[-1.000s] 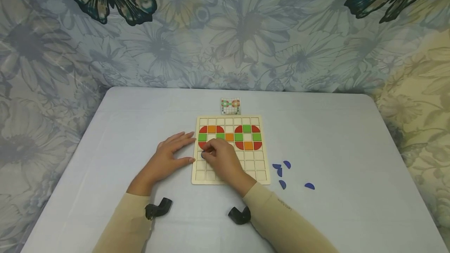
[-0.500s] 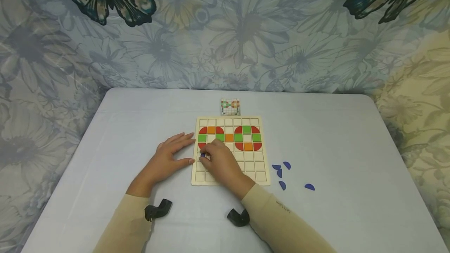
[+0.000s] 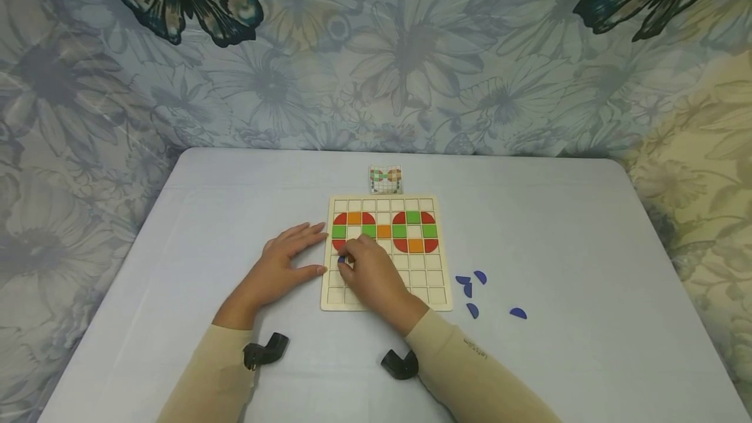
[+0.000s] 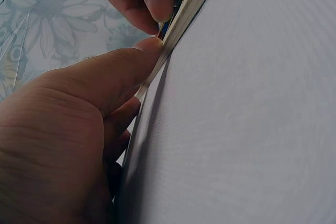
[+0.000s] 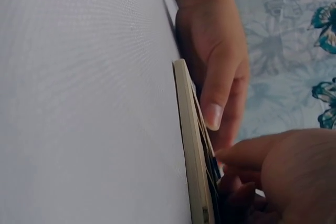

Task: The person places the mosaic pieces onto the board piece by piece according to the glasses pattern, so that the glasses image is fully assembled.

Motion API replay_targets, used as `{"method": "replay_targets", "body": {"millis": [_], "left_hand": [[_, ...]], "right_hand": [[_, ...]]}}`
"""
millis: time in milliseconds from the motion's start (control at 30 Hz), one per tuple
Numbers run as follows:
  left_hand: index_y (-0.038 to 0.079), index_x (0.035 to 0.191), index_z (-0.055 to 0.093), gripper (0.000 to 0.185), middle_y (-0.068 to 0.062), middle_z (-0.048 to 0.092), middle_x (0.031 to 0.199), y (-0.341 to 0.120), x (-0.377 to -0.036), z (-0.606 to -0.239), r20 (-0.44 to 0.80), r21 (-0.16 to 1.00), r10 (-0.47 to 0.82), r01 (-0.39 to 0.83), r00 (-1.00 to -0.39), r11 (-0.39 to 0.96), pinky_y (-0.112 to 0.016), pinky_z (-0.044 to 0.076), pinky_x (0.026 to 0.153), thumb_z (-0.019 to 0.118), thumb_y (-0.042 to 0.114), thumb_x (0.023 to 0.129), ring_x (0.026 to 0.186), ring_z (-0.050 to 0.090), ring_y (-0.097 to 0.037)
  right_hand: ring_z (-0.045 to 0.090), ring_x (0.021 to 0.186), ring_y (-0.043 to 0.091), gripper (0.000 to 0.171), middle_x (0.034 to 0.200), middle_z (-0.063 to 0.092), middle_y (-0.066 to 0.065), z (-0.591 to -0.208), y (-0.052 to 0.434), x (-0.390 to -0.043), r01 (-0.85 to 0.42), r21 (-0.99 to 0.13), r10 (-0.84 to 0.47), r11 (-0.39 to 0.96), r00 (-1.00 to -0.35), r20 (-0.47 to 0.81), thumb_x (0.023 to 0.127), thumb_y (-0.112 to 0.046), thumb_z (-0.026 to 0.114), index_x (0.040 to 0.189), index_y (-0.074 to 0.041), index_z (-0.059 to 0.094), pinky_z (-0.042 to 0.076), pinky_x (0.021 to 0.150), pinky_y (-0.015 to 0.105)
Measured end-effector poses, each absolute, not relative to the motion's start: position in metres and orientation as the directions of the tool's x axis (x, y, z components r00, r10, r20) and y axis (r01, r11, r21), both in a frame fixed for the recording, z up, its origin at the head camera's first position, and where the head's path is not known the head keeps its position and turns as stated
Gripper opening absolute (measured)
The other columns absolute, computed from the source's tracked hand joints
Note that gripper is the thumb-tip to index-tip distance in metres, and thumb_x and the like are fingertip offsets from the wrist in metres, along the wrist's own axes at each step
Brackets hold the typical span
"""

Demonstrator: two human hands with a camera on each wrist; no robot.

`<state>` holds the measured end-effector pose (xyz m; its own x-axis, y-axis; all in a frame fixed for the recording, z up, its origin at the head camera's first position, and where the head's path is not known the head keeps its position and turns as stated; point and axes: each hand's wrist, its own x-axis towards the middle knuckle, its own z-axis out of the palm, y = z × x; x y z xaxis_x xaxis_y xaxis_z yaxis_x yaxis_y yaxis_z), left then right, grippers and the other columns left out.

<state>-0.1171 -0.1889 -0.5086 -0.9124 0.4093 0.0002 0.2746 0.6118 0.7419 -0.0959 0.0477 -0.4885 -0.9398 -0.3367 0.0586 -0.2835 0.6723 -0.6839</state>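
Left hand (image 3: 286, 265) lies flat on the table (image 3: 176, 247) at the left edge of the wooden grid board (image 3: 437, 279), fingers straight and slightly spread, thumb tip against the board's side, bracing it; nothing held. Just right of it, right hand (image 3: 370, 273) sits over the board's near-left cells, fingers curled and pinching a small blue piece (image 3: 341, 259) at a cell in the leftmost columns, just below the left ring; can't tell if the piece is fully seated. On the board, two rings of red, orange and green tiles (image 3: 413, 230) fill the upper-middle rows, joined by an orange tile between them; that part looks done. Rows nearer the person are mostly bare, so the blue section seems barely started. Far of the board, a small pattern card (image 3: 385, 179) lies on the table. Right of the board, five loose blue pieces (image 3: 472, 309) wait on the table, well apart from the hands, still unplaced.
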Motion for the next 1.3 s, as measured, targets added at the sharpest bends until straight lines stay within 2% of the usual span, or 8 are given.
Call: {"method": "replay_targets", "body": {"millis": [200, 300, 400, 533, 700, 800, 1000, 1300], "left_hand": [[0.020, 0.156, 0.064, 0.068, 0.009, 0.047, 0.167, -0.189, -0.117, -0.508, 0.006, 0.749, 0.411, 0.276, -0.911, 0.602, -0.064, 0.016, 0.122, 0.090, 0.034, 0.094, 0.160, 0.029, -0.026], [0.019, 0.156, 0.064, 0.068, 0.008, 0.047, 0.167, -0.189, -0.117, -0.509, 0.010, 0.748, 0.412, 0.280, -0.911, 0.602, -0.064, 0.017, 0.122, 0.089, 0.034, 0.094, 0.160, 0.029, -0.027], [0.020, 0.156, 0.064, 0.069, 0.009, 0.047, 0.167, -0.189, -0.117, -0.509, 0.006, 0.746, 0.410, 0.277, -0.912, 0.606, -0.063, 0.017, 0.122, 0.090, 0.035, 0.094, 0.160, 0.029, -0.026], [0.020, 0.156, 0.064, 0.069, 0.009, 0.047, 0.168, -0.188, -0.117, -0.508, -0.003, 0.742, 0.408, 0.272, -0.913, 0.613, -0.063, 0.017, 0.122, 0.089, 0.036, 0.094, 0.160, 0.029, -0.026], [0.019, 0.157, 0.063, 0.069, 0.007, 0.046, 0.168, -0.188, -0.117, -0.507, -0.011, 0.739, 0.411, 0.269, -0.912, 0.618, -0.064, 0.017, 0.122, 0.089, 0.036, 0.095, 0.160, 0.029, -0.028], [0.019, 0.156, 0.063, 0.070, 0.008, 0.046, 0.168, -0.188, -0.117, -0.507, -0.015, 0.741, 0.404, 0.262, -0.914, 0.619, -0.064, 0.017, 0.122, 0.089, 0.036, 0.094, 0.160, 0.029, -0.027], [0.019, 0.156, 0.063, 0.070, 0.008, 0.047, 0.167, -0.187, -0.116, -0.509, -0.006, 0.739, 0.399, 0.265, -0.917, 0.620, -0.063, 0.018, 0.122, 0.090, 0.036, 0.093, 0.160, 0.029, -0.027], [0.017, 0.156, 0.063, 0.071, 0.008, 0.047, 0.167, -0.187, -0.116, -0.507, -0.022, 0.739, 0.394, 0.250, -0.919, 0.626, -0.064, 0.016, 0.123, 0.090, 0.035, 0.093, 0.160, 0.028, -0.027]], "right_hand": [[0.060, 0.085, 0.015, 0.021, 0.095, 0.064, -0.004, -0.488, 0.059, -0.098, -0.195, -0.857, -0.337, 0.478, -0.941, 0.026, 0.102, -0.017, 0.079, 0.120, -0.006, 0.076, 0.054, 0.076, 0.030], [0.064, 0.087, 0.016, 0.024, 0.098, 0.068, -0.003, -0.488, 0.066, -0.098, -0.120, -0.928, -0.340, 0.353, -0.940, -0.008, 0.106, -0.029, 0.075, 0.122, -0.012, 0.077, 0.055, 0.077, 0.032], [0.066, 0.089, 0.022, 0.035, 0.102, 0.072, 0.003, -0.485, 0.074, -0.098, -0.014, -0.972, -0.348, 0.233, -0.935, -0.070, 0.109, -0.043, 0.069, 0.126, -0.013, 0.075, 0.056, 0.078, 0.035], [0.069, 0.094, 0.030, 0.053, 0.111, 0.073, 0.012, -0.481, 0.084, -0.098, 0.094, -0.992, -0.372, 0.086, -0.920, -0.119, 0.113, -0.052, 0.056, 0.136, -0.005, 0.069, 0.058, 0.083, 0.037], [0.070, 0.106, 0.035, 0.071, 0.125, 0.068, 0.021, -0.476, 0.097, -0.097, 0.159, -0.979, -0.428, -0.126, -0.899, -0.091, 0.116, -0.057, 0.042, 0.145, 0.004, 0.059, 0.059, 0.089, 0.035], [0.069, 0.110, 0.036, 0.075, 0.129, 0.065, 0.028, -0.475, 0.104, -0.096, 0.171, -0.956, -0.450, -0.239, -0.892, -0.047, 0.116, -0.057, 0.037, 0.146, 0.009, 0.055, 0.059, 0.089, 0.037], [0.068, 0.114, 0.036, 0.080, 0.135, 0.059, 0.037, -0.473, 0.125, -0.094, 0.120, -0.941, -0.454, -0.317, -0.890, 0.039, 0.117, -0.058, 0.027, 0.149, 0.012, 0.049, 0.058, 0.091, 0.042], [0.066, 0.117, 0.036, 0.075, 0.131, 0.066, 0.023, -0.469, 0.173, -0.092, 0.033, -0.938, -0.413, -0.346, -0.903, 0.120, 0.118, -0.057, 0.020, 0.146, 0.003, 0.056, 0.055, 0.098, 0.046]]}}
